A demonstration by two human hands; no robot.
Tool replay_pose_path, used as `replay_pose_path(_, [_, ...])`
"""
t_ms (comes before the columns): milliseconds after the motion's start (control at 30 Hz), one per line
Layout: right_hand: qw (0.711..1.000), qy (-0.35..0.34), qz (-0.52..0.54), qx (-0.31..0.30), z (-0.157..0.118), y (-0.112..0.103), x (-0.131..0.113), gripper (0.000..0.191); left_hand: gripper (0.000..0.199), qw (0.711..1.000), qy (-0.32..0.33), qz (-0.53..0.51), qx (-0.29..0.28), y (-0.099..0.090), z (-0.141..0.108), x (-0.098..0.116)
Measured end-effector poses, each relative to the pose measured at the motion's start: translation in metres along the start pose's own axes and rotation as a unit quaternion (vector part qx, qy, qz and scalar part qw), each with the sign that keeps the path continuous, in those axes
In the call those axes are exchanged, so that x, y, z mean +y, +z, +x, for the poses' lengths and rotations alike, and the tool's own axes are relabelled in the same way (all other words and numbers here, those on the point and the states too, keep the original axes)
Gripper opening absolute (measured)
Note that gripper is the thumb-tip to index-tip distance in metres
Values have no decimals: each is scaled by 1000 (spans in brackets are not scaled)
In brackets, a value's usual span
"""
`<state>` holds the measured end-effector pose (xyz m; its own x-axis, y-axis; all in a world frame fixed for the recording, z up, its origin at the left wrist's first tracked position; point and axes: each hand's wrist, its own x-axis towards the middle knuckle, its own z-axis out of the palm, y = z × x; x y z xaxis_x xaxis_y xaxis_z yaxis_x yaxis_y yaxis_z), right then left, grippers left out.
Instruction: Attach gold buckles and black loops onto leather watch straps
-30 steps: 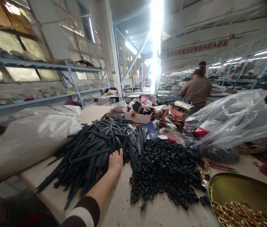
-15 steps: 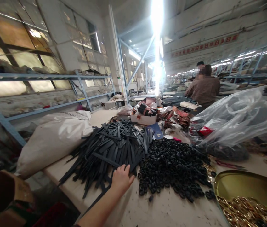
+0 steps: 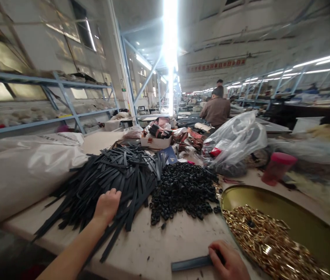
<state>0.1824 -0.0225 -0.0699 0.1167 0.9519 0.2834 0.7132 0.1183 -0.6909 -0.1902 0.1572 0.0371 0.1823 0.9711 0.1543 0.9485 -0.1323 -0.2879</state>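
My left hand (image 3: 108,204), fingers curled in, is at the front of a big heap of flat black strips (image 3: 118,171). What lies inside those fingers is hidden. At the bottom of the view, my right hand (image 3: 227,260) is closed on one end of a single black strip (image 3: 191,263); the strip lies across the table (image 3: 153,256), pointing left. Between the hands and further back is a pile of small black loops (image 3: 182,190). Right of my right hand stands an olive-gold oval tray (image 3: 305,221) with many gold metal pieces (image 3: 270,241) in it.
A large white sack (image 3: 33,163) bulges along the left side. Behind the piles are a white box (image 3: 156,142) and a clear plastic bag (image 3: 237,134). A pink-lidded container (image 3: 278,168) stands beyond the tray. Another person (image 3: 216,109) is further back.
The view has turned right, bringing more of the tray and the pink-lidded container in. My right hand with a strip has come into view. My left hand's fingers have curled in.
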Motion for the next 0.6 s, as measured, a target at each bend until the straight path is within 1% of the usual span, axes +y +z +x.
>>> replay_pose_path(67, [1000,22,9,21,-2,-2,-4,23,24,1000,8,-7,-17,6,-2,-1])
replay_pose_path(167, [998,38,20,47,2,-5,-6,22,17,998,4,-16,-59,22,-8,0])
replay_pose_path(233, [999,24,-11,44,11,-9,-6,21,18,997,-5,-23,-79,31,-11,1])
replay_pose_path(300, [998,4,-59,24,25,-12,-6,20,20,996,-12,-32,-86,35,-14,2])
replay_pose_path(367, [996,-7,-92,12,43,-12,-5,19,22,995,-19,-45,-84,33,-16,2])
replay_pose_path(467, [994,-11,-111,9,68,-4,-2,17,25,993,-29,-73,-85,25,-19,1])
replay_pose_path(533, [992,-15,-126,6,80,3,1,13,25,991,-35,-97,-88,19,-22,4])
replay_pose_path(600, [990,-18,-141,1,86,10,4,10,24,988,-43,-125,-85,16,-22,10])
